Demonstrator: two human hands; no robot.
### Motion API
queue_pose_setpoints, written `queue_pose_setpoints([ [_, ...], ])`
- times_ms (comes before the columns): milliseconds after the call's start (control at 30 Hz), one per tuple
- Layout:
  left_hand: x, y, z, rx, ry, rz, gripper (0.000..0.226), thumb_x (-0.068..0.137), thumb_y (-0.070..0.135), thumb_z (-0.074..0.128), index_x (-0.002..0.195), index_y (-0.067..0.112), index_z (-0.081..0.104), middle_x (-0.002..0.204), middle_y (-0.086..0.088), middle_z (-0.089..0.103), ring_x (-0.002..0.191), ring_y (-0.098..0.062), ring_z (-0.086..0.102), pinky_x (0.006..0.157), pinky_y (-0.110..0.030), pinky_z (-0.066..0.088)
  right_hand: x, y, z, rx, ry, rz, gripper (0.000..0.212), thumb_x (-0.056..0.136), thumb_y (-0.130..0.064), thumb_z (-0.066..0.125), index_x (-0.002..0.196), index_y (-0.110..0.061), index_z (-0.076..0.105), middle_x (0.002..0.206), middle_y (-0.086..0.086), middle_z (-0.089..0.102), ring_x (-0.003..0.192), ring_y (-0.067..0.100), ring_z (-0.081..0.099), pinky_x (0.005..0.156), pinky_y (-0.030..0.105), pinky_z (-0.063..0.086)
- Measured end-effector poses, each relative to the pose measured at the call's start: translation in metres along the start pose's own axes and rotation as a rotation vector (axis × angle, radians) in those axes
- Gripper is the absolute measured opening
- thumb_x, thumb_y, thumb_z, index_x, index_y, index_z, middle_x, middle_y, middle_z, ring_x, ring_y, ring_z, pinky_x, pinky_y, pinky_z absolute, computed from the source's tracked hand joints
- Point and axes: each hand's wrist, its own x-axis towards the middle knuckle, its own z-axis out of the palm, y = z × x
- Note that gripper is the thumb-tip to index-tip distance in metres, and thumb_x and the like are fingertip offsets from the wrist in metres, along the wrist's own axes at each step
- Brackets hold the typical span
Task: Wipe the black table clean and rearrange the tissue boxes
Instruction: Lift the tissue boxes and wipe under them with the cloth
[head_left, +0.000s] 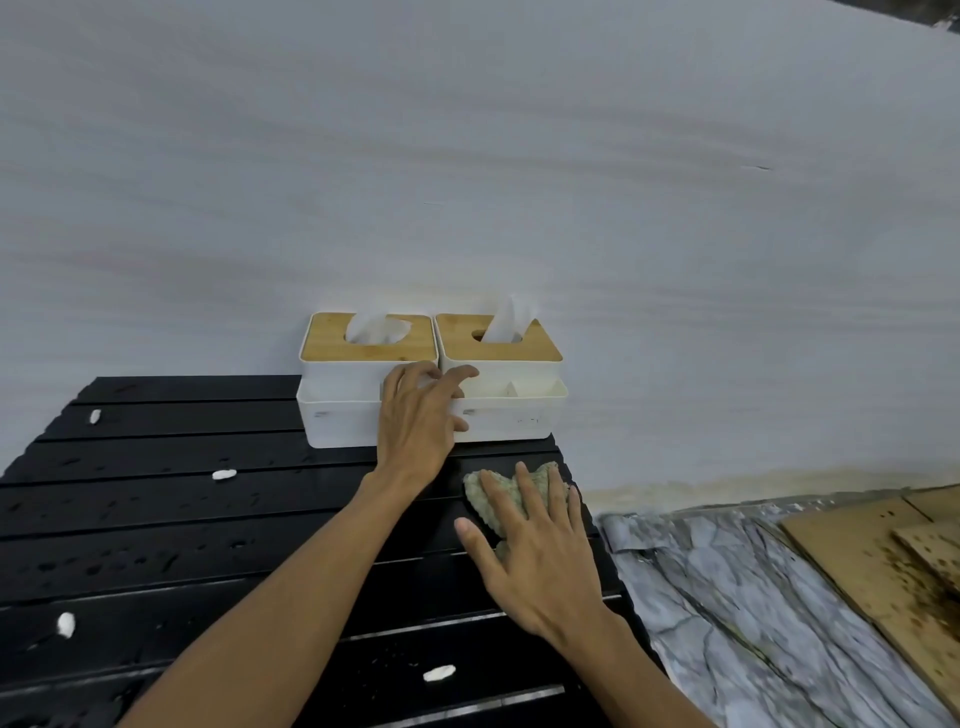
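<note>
Two white plastic tissue boxes with bamboo lids, the left box (358, 364) and the right box (506, 358), are set side by side and touching at the far edge of the black slatted surface (208, 519), against the pale wall (467, 156). Their long axes run left to right along that wall, and a tissue stands up from each lid.

The left hand (418, 415) is placed at the seam between the two boxes. Its fingers (415, 371) are spread and lightly bent over the front compartments. Whether a real grip has been taken cannot be told.

The boxes lie straight ahead of this hand, which is much the nearer one, so any shifting of them is judged to fall to it.

The right hand (540, 561) is laid flat, fingers straight and slightly spread, on a crumpled greenish cloth (498, 483) near the right edge, just in front of the right box.

Water droplets and small white scraps (224, 474) are scattered to the left, so wiping is judged barely begun.

Marbled flooring (727, 597) and stained cardboard sheets (857, 571) are seen beyond.
</note>
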Motion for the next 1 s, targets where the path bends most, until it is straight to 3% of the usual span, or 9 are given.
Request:
queue_pose_setpoints([
  [200, 0.005, 0.011, -0.008, -0.135, 0.063, 0.011, 0.058, 0.071, 0.017, 0.081, 0.123, 0.031, 0.059, 0.092, 0.013, 0.065, 0.105, -0.012, 0.048, 0.095, -0.014, 0.019, 0.007, 0.002, 0.007, -0.003, 0.052, -0.013, 0.058, 0.101, -0.056, 0.008, 0.158, -0.042, 0.013, 0.169, 0.006, 0.013, 0.156, 0.032, -0.006, 0.126, 0.045, -0.003],
  [367, 0.027, 0.023, -0.039, -0.24, 0.079, 0.0, 0.057, 0.073, 0.023, 0.08, 0.123, 0.037, 0.057, 0.096, 0.014, 0.063, 0.107, -0.01, 0.048, 0.091, -0.016, 0.023, 0.034, 0.002, 0.012, 0.031, 0.055, -0.033, 0.055, 0.105, -0.048, 0.016, 0.158, -0.036, 0.017, 0.167, 0.01, 0.019, 0.155, 0.034, 0.004, 0.126, 0.045, 0.001],
  [467, 0.041, 0.022, -0.061, -0.244, 0.086, 0.038, 0.059, 0.072, 0.026, 0.082, 0.123, 0.039, 0.057, 0.097, 0.013, 0.062, 0.106, -0.011, 0.049, 0.087, -0.009, 0.023, 0.064, -0.001, 0.016, 0.038, 0.063, -0.021, 0.056, 0.104, -0.048, 0.017, 0.158, -0.032, 0.022, 0.165, 0.013, 0.025, 0.154, 0.038, 0.011, 0.125, 0.048, 0.005],
  [600, 0.051, 0.018, -0.084, -0.218, 0.115, 0.104, 0.06, 0.07, 0.022, 0.084, 0.122, 0.036, 0.058, 0.096, 0.012, 0.063, 0.104, -0.01, 0.05, 0.09, -0.018, 0.031, 0.108, -0.008, 0.024, 0.038, 0.079, 0.013, 0.055, 0.106, -0.044, 0.021, 0.158, -0.027, 0.025, 0.163, 0.015, 0.027, 0.152, 0.042, 0.011, 0.124, 0.051, 0.007],
  [833, 0.057, 0.009, -0.116, -0.194, 0.156, 0.175, 0.061, 0.069, 0.018, 0.083, 0.123, 0.032, 0.057, 0.095, 0.011, 0.063, 0.104, -0.012, 0.052, 0.087, -0.021, 0.035, 0.181, -0.023, 0.031, 0.12, 0.086, 0.124, 0.052, 0.108, -0.039, 0.022, 0.157, -0.021, 0.027, 0.165, 0.015, 0.022, 0.153, 0.043, 0.003, 0.123, 0.057, 0.004],
  [1000, 0.061, 0.005, -0.125, -0.214, 0.183, 0.175, 0.061, 0.07, 0.018, 0.083, 0.123, 0.033, 0.057, 0.095, 0.011, 0.062, 0.104, -0.012, 0.052, 0.084, -0.025, 0.04, 0.165, -0.02, 0.028, 0.121, 0.014, 0.07, 0.052, 0.107, -0.044, 0.022, 0.157, -0.03, 0.026, 0.165, 0.009, 0.024, 0.153, 0.043, 0.001, 0.122, 0.059, 0.002],
])
